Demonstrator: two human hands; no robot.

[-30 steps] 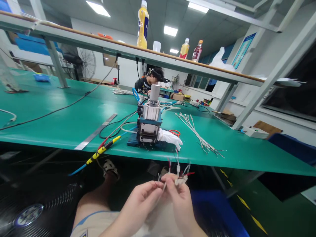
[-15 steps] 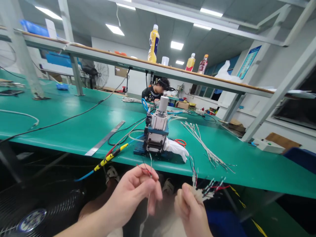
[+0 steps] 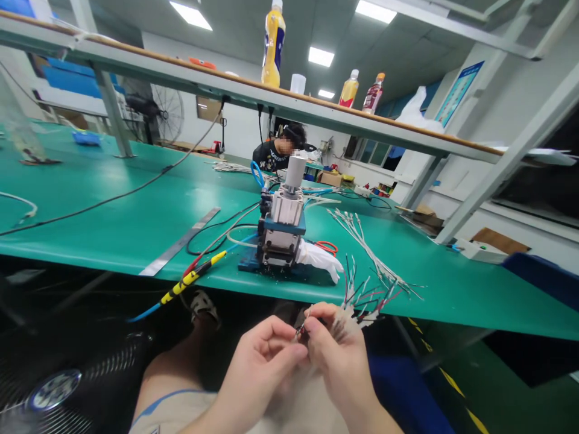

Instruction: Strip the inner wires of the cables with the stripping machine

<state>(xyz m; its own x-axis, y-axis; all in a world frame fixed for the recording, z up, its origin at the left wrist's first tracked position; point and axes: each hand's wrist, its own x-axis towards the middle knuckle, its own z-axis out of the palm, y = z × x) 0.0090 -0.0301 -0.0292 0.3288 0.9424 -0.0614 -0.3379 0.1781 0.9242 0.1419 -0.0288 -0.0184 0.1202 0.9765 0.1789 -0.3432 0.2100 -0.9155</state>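
My left hand [image 3: 260,367] pinches the end of a thin cable [image 3: 300,331], where short dark wires show between the fingertips. Close against it, the fingers and thumb of my right hand [image 3: 341,361] meet at the same cable end. My right hand also grips a bundle of grey cables [image 3: 362,307], whose split red, black and white wire ends fan out toward the table. Both hands are closed, in front of the table edge and above my lap. Beyond them stands a small pneumatic press [image 3: 283,226], with a white glove [image 3: 319,259] at its right side.
On the green table [image 3: 113,205] lie a steel ruler [image 3: 181,241], orange handles [image 3: 326,247] and more grey cables [image 3: 368,250]. A yellow-and-black taped line [image 3: 192,280] hangs over the edge. Bottles stand on the shelf [image 3: 316,111]; a person [image 3: 275,147] sits beyond.
My hands were apart and now meet at the cable end. My left hand has moved right, and my right hand has turned inward with the bundle. The view has tilted slightly down.
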